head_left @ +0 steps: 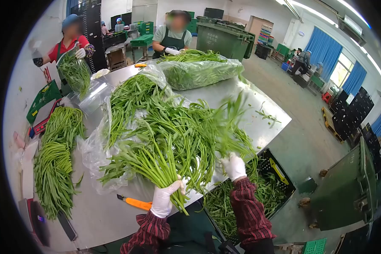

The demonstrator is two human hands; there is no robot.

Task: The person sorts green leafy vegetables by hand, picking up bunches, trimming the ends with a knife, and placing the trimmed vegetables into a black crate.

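Note:
My left hand (163, 199), in a white glove, is closed round the cut ends of a bunch of water spinach (154, 163). My right hand (234, 166), gloved too, grips a few leafy stems of water spinach (232, 122), smeared by motion. Between and beyond both hands spreads a loose heap of water spinach (184, 133), partly on a clear plastic bag (93, 150). An orange utility knife (137, 203) lies on the metal table (99, 216) just left of my left hand. Below my right hand, a black crate (290, 171) holds loose greens (228, 207).
Bunched greens (55, 158) lie along the table's left side, near a red scale (44, 118). A filled plastic bag of greens (199, 74) sits at the back. Two co-workers (72, 46) (173, 34) stand across the table. A green wheeled bin (340, 190) stands at right.

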